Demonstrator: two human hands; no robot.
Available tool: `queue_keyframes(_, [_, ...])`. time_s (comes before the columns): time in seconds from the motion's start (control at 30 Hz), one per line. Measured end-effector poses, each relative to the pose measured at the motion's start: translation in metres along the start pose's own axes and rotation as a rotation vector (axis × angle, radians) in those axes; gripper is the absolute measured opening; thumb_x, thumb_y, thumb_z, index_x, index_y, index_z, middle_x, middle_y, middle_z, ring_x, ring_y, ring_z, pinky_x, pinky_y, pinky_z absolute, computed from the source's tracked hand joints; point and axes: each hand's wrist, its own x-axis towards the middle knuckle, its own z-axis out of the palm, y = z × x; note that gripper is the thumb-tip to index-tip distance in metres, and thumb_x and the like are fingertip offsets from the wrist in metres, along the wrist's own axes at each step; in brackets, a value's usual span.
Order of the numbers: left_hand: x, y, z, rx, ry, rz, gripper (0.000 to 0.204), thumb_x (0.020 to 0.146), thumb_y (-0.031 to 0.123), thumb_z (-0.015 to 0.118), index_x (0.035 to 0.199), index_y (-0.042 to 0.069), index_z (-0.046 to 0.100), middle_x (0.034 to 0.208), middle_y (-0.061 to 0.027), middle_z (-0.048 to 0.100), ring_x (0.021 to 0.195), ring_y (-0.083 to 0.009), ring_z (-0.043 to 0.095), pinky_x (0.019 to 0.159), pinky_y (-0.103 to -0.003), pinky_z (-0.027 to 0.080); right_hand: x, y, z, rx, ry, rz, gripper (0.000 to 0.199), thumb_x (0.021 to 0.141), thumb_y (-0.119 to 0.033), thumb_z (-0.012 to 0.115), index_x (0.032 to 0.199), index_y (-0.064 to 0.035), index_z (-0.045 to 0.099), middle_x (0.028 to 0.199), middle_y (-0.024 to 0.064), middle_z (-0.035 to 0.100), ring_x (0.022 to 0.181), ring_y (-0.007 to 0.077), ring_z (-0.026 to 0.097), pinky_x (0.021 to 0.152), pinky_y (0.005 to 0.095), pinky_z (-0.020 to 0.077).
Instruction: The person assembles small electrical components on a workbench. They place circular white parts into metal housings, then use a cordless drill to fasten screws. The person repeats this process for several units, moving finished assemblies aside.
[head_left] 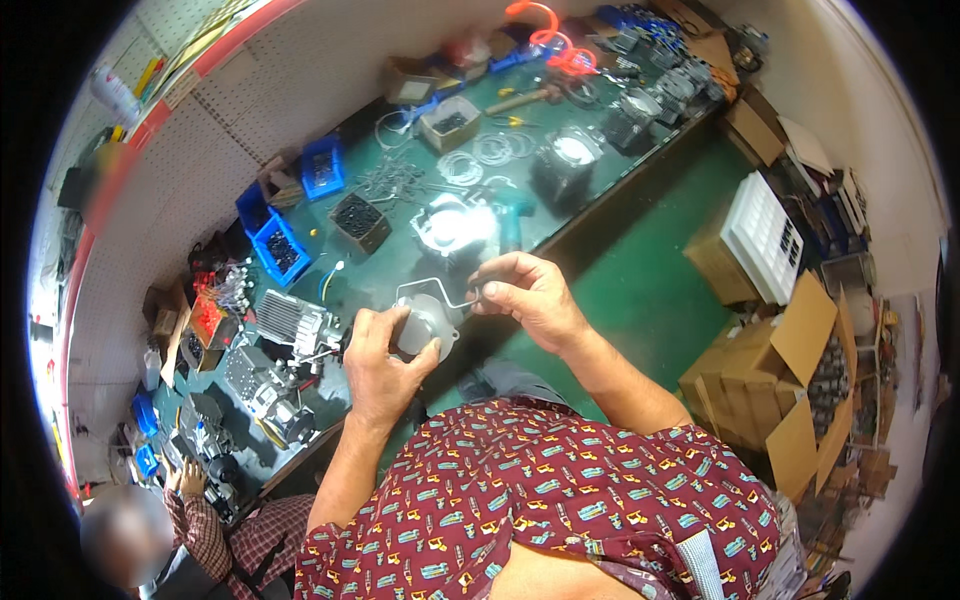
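Observation:
My left hand (384, 365) grips a round grey metal cover (430, 322) with small lugs on its rim, thumb on one side and fingers on the other. A thin bent metal wire (437, 284) crosses above the cover. One end of it is pinched between the thumb and fingers of my right hand (535, 300); the other end reaches the cover near my left fingertips, and whether it enters the cover I cannot tell. Just beyond my hands, a shiny metal housing (447, 224) lies on the green bench under glare, beside a teal-headed tool (512, 225).
Blue bins (281, 252) and a cardboard box (361, 222) of small dark parts stand along the bench. Finned motor units (292, 320) sit at left, near a co-worker's hands (187, 478). An open carton (745, 385) stands at right.

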Motion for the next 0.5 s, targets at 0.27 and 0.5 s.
queue_keyframes(0.27, [-0.005,0.023,0.027,-0.144,-0.109,0.092,0.042,0.067,0.010,0.083,0.106,0.001,0.069,0.084,-0.0079,0.056,0.072,-0.0182,0.058,0.063,-0.030,0.049,-0.057,-0.023,-0.020,-0.246,0.038,-0.060,0.036,0.084,0.002,0.079,0.117,0.0015,0.065,0.107,0.0069,0.069,0.094,0.0134,0.068,0.084,0.0278,0.0571])
queue_keyframes(0.5, [0.009,0.061,0.060,-0.158,-0.188,0.146,0.042,0.066,0.011,0.083,0.105,0.002,0.070,0.082,-0.0065,0.054,0.068,-0.0158,0.056,0.059,-0.028,0.048,-0.087,-0.034,-0.058,-0.367,0.140,-0.247,0.031,0.086,-0.001,0.078,0.114,-0.0006,0.065,0.101,0.0023,0.068,0.091,0.0090,0.065,0.081,0.0240,0.0547])
